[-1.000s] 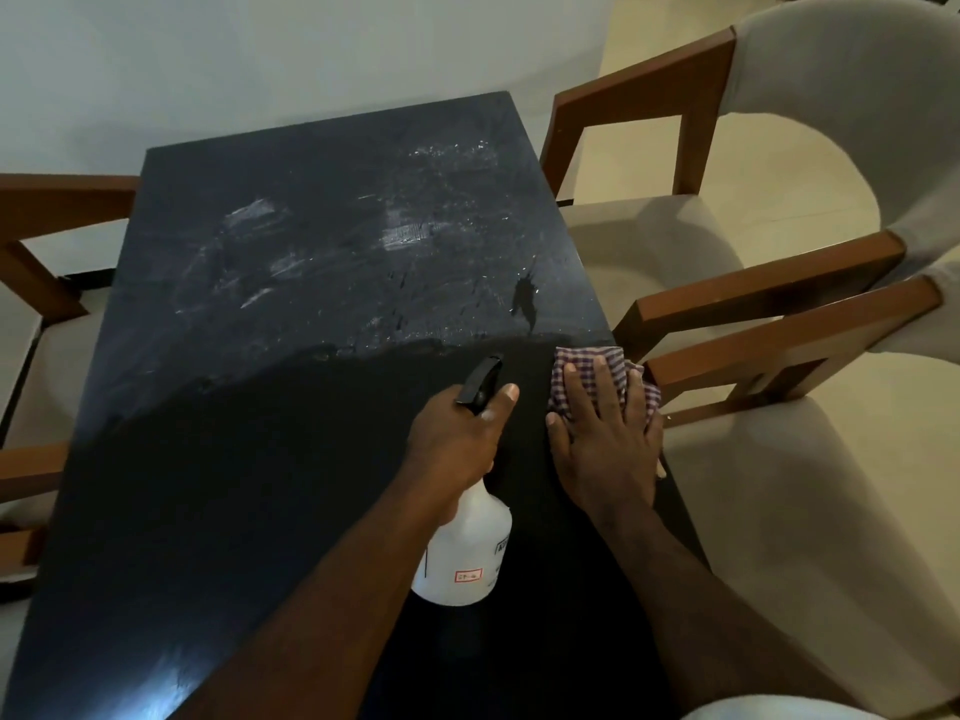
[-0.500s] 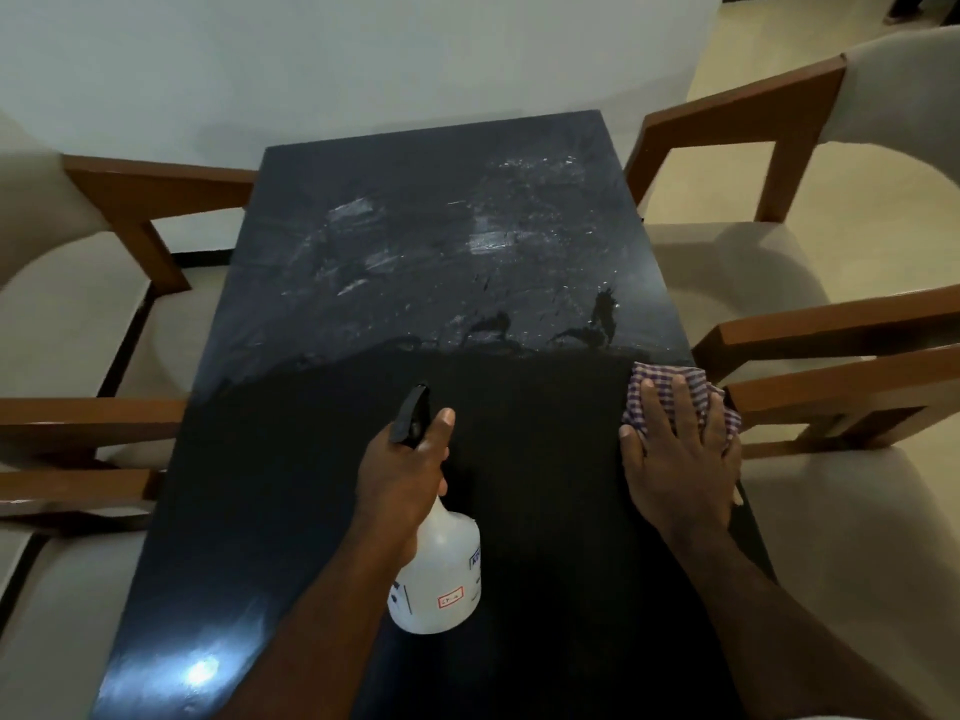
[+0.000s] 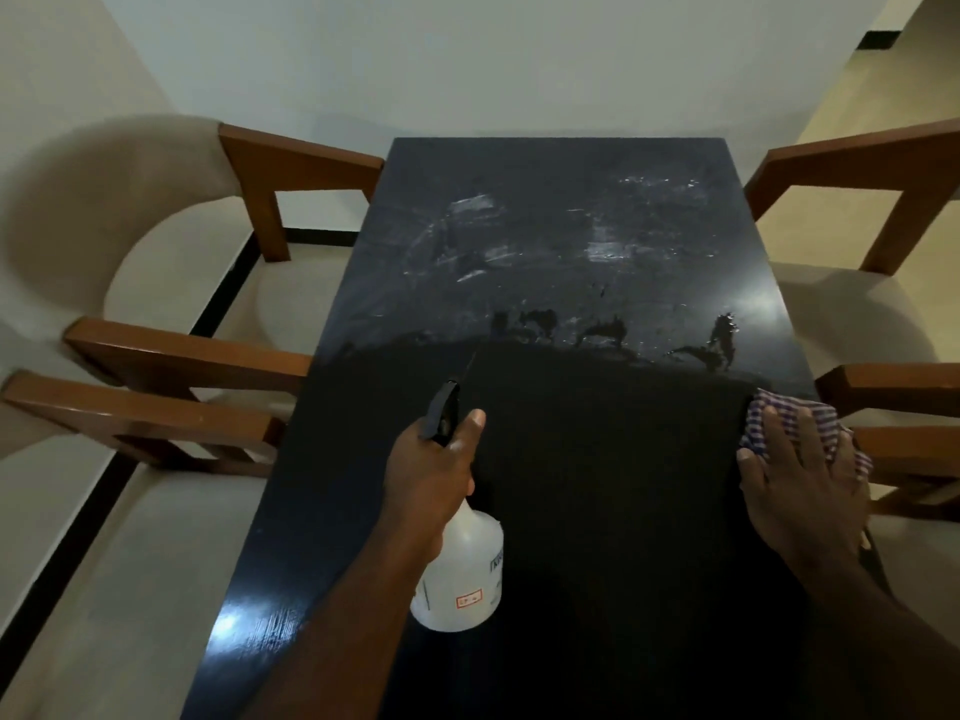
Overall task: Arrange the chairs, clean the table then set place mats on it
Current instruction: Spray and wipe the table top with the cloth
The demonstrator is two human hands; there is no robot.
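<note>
Left hand grips spray bottle; flat right hand presses cloth at table edge

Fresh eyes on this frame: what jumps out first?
The glossy black rectangular table fills the centre, its far half smeared with whitish wet streaks. Over its middle the left hand grips a white plastic spray bottle; at the right edge the right hand presses flat on a purple checked cloth.
</note>
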